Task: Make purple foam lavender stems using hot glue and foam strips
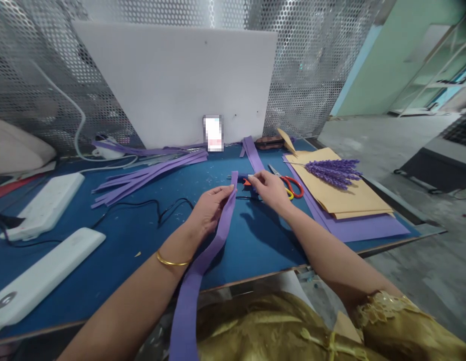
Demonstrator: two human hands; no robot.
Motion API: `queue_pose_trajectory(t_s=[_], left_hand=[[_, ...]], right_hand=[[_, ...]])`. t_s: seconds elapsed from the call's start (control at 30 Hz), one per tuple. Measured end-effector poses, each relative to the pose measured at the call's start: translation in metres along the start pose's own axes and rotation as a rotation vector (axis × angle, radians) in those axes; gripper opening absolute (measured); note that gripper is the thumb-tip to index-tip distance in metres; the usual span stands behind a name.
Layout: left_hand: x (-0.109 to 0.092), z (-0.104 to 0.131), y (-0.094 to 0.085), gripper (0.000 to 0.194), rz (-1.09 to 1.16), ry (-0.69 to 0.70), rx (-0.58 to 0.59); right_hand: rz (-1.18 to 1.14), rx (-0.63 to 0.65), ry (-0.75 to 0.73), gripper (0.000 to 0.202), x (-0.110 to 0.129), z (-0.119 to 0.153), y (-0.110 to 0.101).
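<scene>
My left hand (207,210) is closed on a long purple strip (224,220), near its upper end. The strip hangs down past the table's front edge toward my lap. Just right of the strip's top, my right hand (269,189) is closed at a small dark blue tool with an orange part (247,182). The fingers partly cover this tool, and its thin tip points left toward the strip. Red-handled scissors (293,185) lie to the right of my right hand, with a yellow loop beside them.
Cut purple strips (153,175) lie at the back left. Tan sheets (341,196) over purple sheets (383,228) bear a lavender sprig (334,171) on the right. A phone (213,133) leans on a white board (187,80). White power strips (48,200) and cables occupy the left.
</scene>
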State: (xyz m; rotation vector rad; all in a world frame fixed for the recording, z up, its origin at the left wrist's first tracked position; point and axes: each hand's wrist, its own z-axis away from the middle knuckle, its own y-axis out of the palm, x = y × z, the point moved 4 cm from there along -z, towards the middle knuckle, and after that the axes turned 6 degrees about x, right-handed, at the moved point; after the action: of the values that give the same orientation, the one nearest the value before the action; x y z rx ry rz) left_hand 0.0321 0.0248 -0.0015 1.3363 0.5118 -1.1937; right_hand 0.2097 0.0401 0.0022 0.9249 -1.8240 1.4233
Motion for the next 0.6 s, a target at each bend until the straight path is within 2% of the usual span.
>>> queue_pose_trajectory(t_s=[0.07,0.1,0.2,0.27,0.43,0.6], left_hand=[[-0.004,0.0,0.0,0.014,0.1,-0.016,-0.036],[-0.005,0.0,0.0,0.012,0.127,-0.022,-0.05],[-0.006,0.0,0.001,0.009,0.175,-0.047,-0.078],[-0.006,0.0,0.002,0.01,0.199,-0.059,-0.079],[-0.007,0.0,0.001,0.019,0.246,-0.077,-0.086],[-0.01,-0.005,-0.004,0.014,0.302,-0.065,-0.077]], right_hand=[[0.347,-0.059,0.06,0.028,-0.007,-0.005,-0.004],[0.451,-0.041,0.107,0.032,-0.011,-0.007,-0.003],[0.518,0.058,0.226,0.043,-0.021,-0.012,0.002],[0.407,0.072,0.276,0.039,-0.026,-0.015,0.004],[-0.185,0.067,0.438,0.022,-0.039,-0.017,0.009],[-0.381,-0.079,0.39,0.015,-0.031,-0.012,0.011]])
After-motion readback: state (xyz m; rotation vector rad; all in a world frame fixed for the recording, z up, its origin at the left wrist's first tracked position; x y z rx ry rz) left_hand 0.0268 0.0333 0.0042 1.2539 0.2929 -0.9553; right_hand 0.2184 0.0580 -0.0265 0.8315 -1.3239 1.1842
